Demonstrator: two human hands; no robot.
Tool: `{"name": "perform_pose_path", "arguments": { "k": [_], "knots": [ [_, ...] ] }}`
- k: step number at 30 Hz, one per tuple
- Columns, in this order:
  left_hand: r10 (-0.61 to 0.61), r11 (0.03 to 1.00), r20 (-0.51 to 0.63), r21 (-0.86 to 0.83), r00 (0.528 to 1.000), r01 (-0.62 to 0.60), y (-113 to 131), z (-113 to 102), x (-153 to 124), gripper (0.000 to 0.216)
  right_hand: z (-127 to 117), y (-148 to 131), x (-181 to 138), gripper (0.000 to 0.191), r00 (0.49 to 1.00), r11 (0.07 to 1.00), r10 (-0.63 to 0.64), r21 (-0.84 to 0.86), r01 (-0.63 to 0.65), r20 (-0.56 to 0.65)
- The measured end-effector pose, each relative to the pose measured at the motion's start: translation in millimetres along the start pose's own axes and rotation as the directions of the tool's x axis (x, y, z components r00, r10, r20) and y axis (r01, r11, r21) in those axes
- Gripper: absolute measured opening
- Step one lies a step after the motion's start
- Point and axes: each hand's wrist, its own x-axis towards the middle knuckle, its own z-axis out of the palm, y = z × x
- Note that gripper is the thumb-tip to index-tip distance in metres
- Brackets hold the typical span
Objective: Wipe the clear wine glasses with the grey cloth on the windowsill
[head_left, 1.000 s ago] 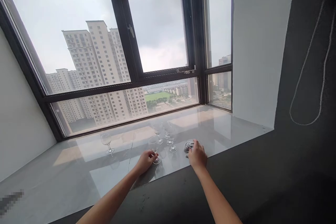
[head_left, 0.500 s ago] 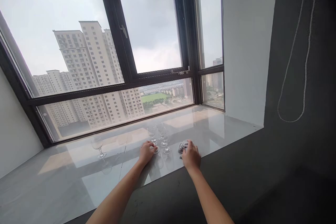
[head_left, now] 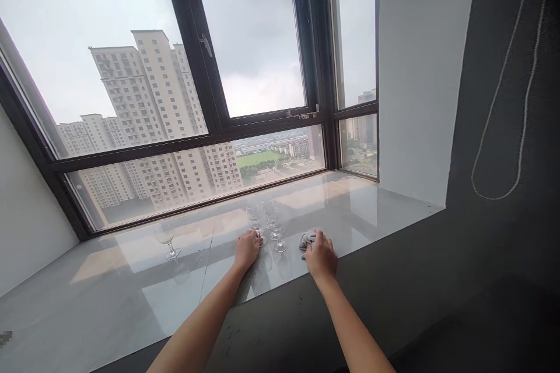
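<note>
Near the middle of the sill, a glass is pinched low down by the fingers of the left hand; its foot shows just past the fingertips, while the exact placing of the thumb cannot be made out. To the right, nearer the front edge, a bunched grey cloth is gripped by the right hand, whose fingers are curled over its right side. The cloth is rested on the sill, and a gap is left between it and the glasses. Both forearms are reached in over the front edge.

Just beside the pinched glass, more upright stemmed glasses are grouped and stretched back towards the rear edge; they are overlapped so closely that their number cannot be told. Of these, the front glass is stood nearest the front edge, between the two hands. A lone glass is stood upright well apart, towards the rear left corner, beyond a thin seam by which the sill is crossed.

The rear edge is bordered by a dark window frame, through which pale towers are seen. Past the right front corner, a looped cord is hung against a dark wall.
</note>
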Motion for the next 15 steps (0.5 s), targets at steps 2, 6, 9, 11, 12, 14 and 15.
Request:
{"name": "perform_pose_path", "arguments": {
  "k": [2,6,9,11,12,14,15],
  "knots": [
    [-0.001,1.000,-0.002,0.021,1.000,0.001,0.0,0.1,0.0,0.018,-0.1,0.3,-0.4,0.038,1.000,1.000,-0.020,-0.004,0.020,-0.006],
    [-0.010,0.999,0.002,0.036,1.000,0.010,1.4,0.4,-0.5,0.020,-0.1,0.7,-0.6,0.037,0.999,0.999,-0.039,-0.003,0.039,-0.021],
    [-0.008,0.999,-0.006,0.054,1.000,0.008,2.6,1.4,-1.3,0.020,0.3,0.7,-0.3,0.036,0.999,0.999,-0.032,0.002,0.032,-0.027],
    [-0.015,0.998,-0.010,0.064,1.000,0.015,2.8,2.0,-1.7,0.020,0.8,0.7,0.0,0.036,0.999,0.999,-0.031,0.008,0.031,-0.028],
    [-0.018,0.998,-0.013,0.068,1.000,0.019,2.7,2.2,-1.8,0.021,1.2,0.8,0.2,0.036,0.999,0.999,-0.032,0.011,0.033,-0.028],
    [-0.024,0.997,-0.019,0.068,1.000,0.025,2.5,2.3,-1.7,0.021,1.9,1.0,0.4,0.036,0.999,0.999,-0.032,0.013,0.033,-0.031],
    [-0.025,0.998,-0.022,0.063,0.999,0.026,2.4,2.2,-1.7,0.022,2.2,1.1,0.5,0.036,0.999,0.999,-0.029,0.013,0.030,-0.033]
  ]
}}
